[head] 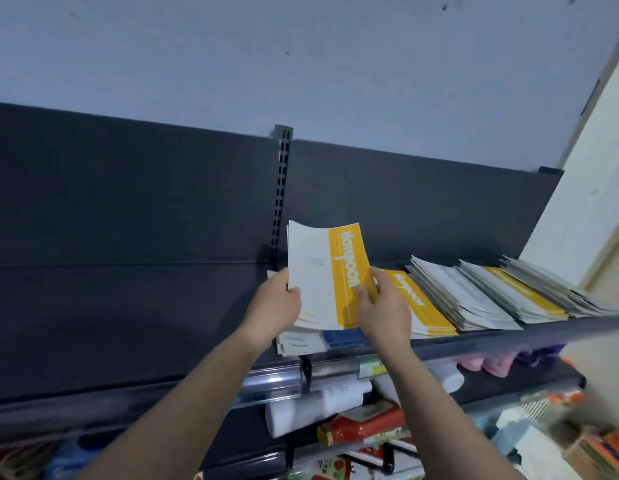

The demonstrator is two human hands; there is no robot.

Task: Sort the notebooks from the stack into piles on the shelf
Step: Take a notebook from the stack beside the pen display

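Left hand [273, 303] and right hand [384, 306] pinch a white-and-yellow paper notebook [327, 271], its long axis pointing away. Its matching yellow-banded pile [417, 306] lies just beside the right hand.

This is a shop: a dark metal display shelf [491, 338] backed by a slotted upright [281, 188], with a clear price-label rail [270, 382] along the front edge. Notebook piles [474, 296] line it; white bottles [322, 400] and red packets [363, 424] crowd the tier below.
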